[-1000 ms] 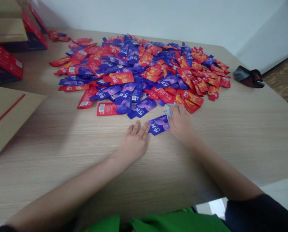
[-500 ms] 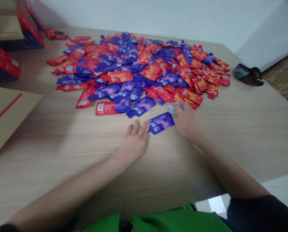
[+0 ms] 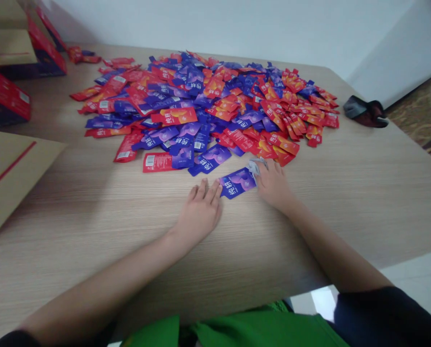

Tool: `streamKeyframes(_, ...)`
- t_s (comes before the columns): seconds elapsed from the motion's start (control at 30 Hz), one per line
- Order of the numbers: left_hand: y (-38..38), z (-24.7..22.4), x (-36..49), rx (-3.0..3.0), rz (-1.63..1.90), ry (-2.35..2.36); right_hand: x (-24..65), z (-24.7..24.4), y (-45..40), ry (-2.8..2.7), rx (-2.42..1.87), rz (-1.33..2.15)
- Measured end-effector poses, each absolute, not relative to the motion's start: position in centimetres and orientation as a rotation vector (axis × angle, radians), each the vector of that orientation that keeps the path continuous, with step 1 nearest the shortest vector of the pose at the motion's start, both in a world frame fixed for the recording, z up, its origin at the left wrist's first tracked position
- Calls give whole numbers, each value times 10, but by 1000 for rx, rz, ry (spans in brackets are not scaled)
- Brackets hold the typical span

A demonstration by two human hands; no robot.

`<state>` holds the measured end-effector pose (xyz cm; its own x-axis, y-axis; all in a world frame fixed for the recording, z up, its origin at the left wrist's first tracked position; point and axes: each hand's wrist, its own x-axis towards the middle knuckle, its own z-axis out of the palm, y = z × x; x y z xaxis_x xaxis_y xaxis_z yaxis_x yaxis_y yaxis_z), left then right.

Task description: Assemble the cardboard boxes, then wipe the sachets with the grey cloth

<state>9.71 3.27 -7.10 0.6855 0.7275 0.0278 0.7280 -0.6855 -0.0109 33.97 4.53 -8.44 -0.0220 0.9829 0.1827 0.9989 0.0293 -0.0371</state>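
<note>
A purple sachet (image 3: 238, 183) lies flat on the table between my hands, printed side up. My left hand (image 3: 202, 207) rests palm down, fingers stretched out, with its fingertips on the sachet's left end. At the sachet's right end, my right hand (image 3: 273, 185) grips a crumpled pale grey cloth (image 3: 255, 166). Part of that cloth is hidden under the fingers. Just beyond both hands spreads a large heap of red and purple sachets (image 3: 204, 101). Another purple sachet (image 3: 210, 159) lies near my left fingertips, at the heap's front edge.
Red and purple cartons (image 3: 6, 96) stand at the left, with an open cardboard flap (image 3: 16, 173) nearer to me. A dark, shiny folded object (image 3: 365, 112) lies at the table's right edge. Behind the heap rises a white wall (image 3: 237, 29).
My right hand, with the cloth, has shifted slightly left along the purple sachet. My left hand stays on the sachet's left end. The view has moved a little.
</note>
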Motion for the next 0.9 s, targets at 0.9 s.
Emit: streamKeyframes(0.9, 12, -74, 87, -2943, -42, -1218, 345, -67, 34, -2177, -1916, -117)
